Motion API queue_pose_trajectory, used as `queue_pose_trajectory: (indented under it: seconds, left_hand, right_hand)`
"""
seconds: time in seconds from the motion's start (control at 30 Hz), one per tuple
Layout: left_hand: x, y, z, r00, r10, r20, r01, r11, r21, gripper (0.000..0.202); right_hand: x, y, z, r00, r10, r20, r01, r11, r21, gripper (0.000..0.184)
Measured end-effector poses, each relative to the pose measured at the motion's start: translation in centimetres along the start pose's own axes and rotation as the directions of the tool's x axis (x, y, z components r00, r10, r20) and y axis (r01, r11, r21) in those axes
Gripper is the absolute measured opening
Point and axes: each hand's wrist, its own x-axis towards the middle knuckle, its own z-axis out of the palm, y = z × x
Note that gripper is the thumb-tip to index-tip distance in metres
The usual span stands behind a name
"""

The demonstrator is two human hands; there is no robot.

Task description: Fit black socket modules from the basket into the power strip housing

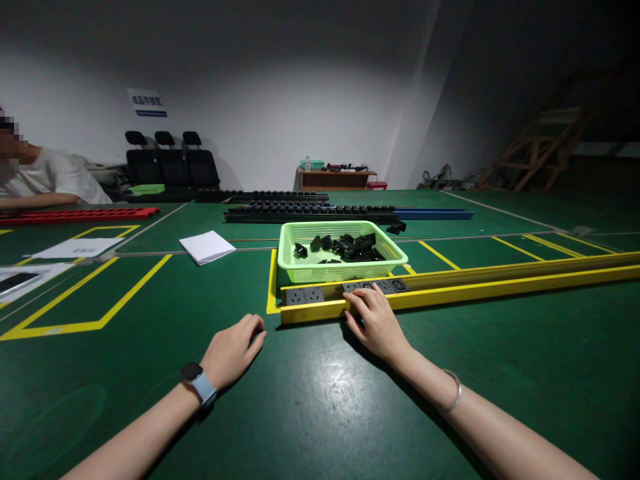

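My left hand (235,352) rests on the green table, fingers loosely curled together, with nothing visible in them. To its right, a yellow channel rail (315,313) runs off toward the right edge. Two black socket modules (305,295) sit side by side at the rail's left end. After a short gap comes a row of more socket modules (399,285). My right hand (375,321) reaches over the rail's near wall, fingers apart, the fingertips touching the left part of that row. Its fingers partly cover those modules. Behind the rail stands a light green basket (343,272) holding loose black parts (357,247).
Black rails with parts (310,213) and a blue rail (435,214) lie farther back. White folded paper (207,247) is left of the basket. A person (55,175) leans at the far left near a red rail (80,215). Yellow tape (135,290) marks the table.
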Motion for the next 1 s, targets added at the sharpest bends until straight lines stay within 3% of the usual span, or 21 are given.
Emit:
queue_pose_trajectory:
  seconds: [0.3, 0.43, 0.63, 0.8, 1.0]
  left_hand:
    - [0.1, 0.0, 0.0, 1.0, 0.008, -0.003, -0.008, 1.0, 0.009, 0.019]
    - [0.1, 0.1, -0.1, 1.0, 0.002, 0.003, -0.002, 1.0, 0.008, 0.019]
    - [0.1, 0.3, -0.2, 1.0, -0.016, 0.009, 0.016, 1.0, -0.003, 0.019]
    - [0.1, 0.2, -0.1, 1.0, -0.017, 0.006, 0.017, 1.0, 0.006, 0.019]
    - [0.0, 0.1, -0.2, 1.0, -0.011, 0.008, 0.011, 1.0, -0.004, 0.019]
  right_hand:
    - [-0.1, 0.1, 0.2, 1.0, 0.002, -0.004, -0.001, 1.0, 0.005, 0.038]
    - [0.1, 0.0, 0.0, 0.996, -0.086, 0.005, 0.086, 0.995, 0.049, 0.045]
    - [0.7, -0.4, 0.1, 0.965, -0.232, 0.125, 0.218, 0.968, 0.121, 0.055]
    - [0.8, -0.1, 0.7, 0.971, -0.202, 0.13, 0.189, 0.976, 0.107, 0.049]
    - [0.8, 0.4, 1.2, 0.972, -0.192, 0.138, 0.175, 0.976, 0.128, 0.057]
